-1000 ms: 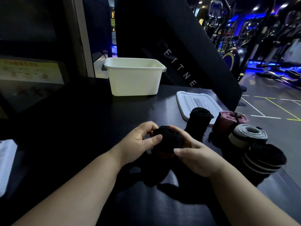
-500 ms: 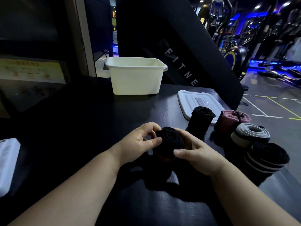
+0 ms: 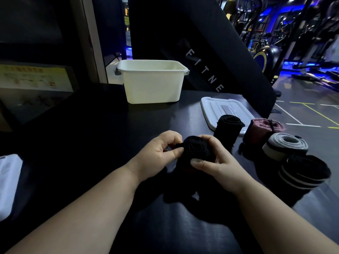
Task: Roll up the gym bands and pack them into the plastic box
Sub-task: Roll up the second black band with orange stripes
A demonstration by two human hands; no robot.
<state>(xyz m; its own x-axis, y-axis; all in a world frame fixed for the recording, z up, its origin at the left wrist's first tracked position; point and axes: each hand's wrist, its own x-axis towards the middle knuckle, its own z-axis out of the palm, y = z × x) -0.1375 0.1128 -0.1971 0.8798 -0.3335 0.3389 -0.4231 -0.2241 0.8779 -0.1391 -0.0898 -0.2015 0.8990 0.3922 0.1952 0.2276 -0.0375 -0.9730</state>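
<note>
Band [image 3: 197, 150], black and nearly wound, is pinched at its loose end by the left fingers [image 3: 177, 152], while the roll is gripped by the curled right fingers [image 3: 199, 162], with the thumb in front. It is held low over the table [image 3: 91, 136], between the left hand [image 3: 156, 156] and the right hand [image 3: 220, 164]. The loose tip is the weak spot. If it is let go before it is pressed flat or tucked in, the roll could spring open, since the cloth looks stretchy. If the roll is squeezed unevenly, its middle could be pushed out like a cone, and the winding would have to be done again. Four finished rolls are set just to the right: a black roll [image 3: 229, 129], a pink roll [image 3: 264, 127], a grey roll [image 3: 286, 145] and a striped roll [image 3: 304, 171]. They sit near the table edge, so they could be bumped by the right arm and knocked off. The lid [image 3: 225, 109] is laid flat behind them. The box [image 3: 152, 85] is placed well apart at the back, open on top, with its bottom hidden. A long reach will be needed, and the roll could come undone on the way if it is held loosely.
</note>
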